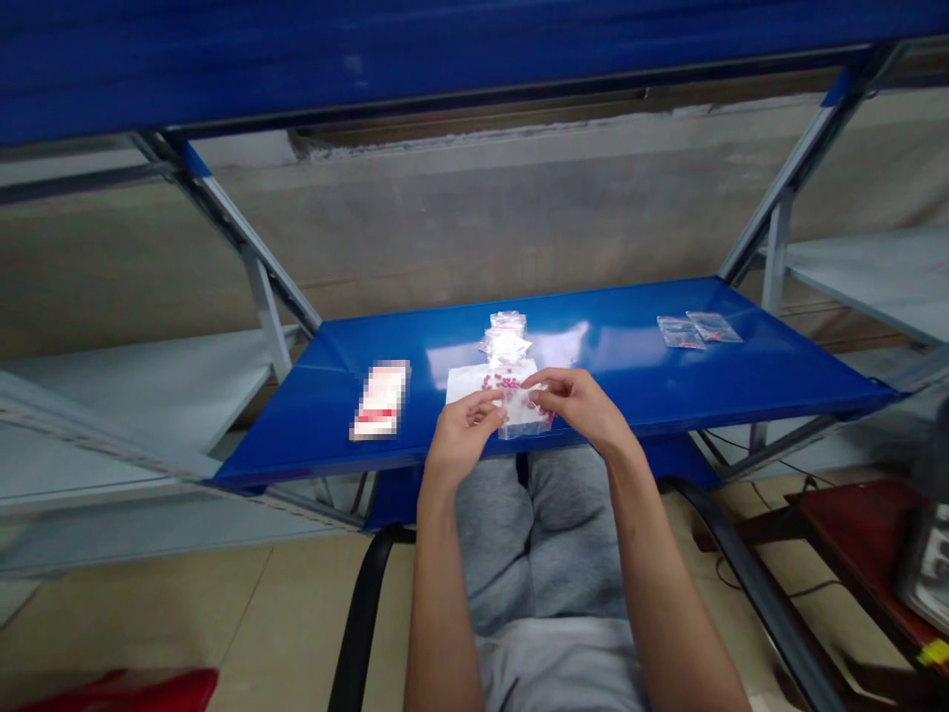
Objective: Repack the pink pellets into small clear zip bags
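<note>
With the fingers of the left hand (466, 433) curled to a narrow gap at the left edge of the clear bag (525, 430); with those of the right hand (578, 399) bent over its right side, slightly parted; too small to tell whether gripping anything with either. Facing inward from both sides, probably to steady thin film; working at the near edge of the blue table (623, 391), likely for comfort. Just beyond, with red pieces (505, 382) loose on white paper (464, 382), perhaps for contrast; farther back, with the pile (508, 336) of plastic packets within easy reach; off right, with two packets (698, 330) set well apart, perhaps against mixing; at left, with a pixelated item (381, 400) clear of both hands.
</note>
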The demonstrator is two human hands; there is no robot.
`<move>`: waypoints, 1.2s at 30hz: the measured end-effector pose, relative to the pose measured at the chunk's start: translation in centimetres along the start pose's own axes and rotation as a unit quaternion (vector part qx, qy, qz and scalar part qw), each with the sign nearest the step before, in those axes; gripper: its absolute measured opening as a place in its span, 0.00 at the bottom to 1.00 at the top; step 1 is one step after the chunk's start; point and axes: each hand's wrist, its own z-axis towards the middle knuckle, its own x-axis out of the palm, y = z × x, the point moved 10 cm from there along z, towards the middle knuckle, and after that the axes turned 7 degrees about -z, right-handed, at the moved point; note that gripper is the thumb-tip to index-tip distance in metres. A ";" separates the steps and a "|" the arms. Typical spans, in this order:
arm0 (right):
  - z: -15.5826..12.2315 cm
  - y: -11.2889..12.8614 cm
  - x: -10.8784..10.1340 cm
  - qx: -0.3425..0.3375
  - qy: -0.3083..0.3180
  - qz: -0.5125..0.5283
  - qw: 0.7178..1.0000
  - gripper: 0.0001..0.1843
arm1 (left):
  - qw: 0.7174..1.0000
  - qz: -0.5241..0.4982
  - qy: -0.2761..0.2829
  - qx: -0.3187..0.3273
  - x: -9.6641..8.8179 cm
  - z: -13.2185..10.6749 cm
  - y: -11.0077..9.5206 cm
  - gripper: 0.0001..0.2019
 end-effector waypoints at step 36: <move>-1.8 4.4 1.8 -0.026 -0.014 -0.040 0.999 0.17 | 0.992 0.067 -0.058 0.094 1.5 -0.9 -3.7 0.04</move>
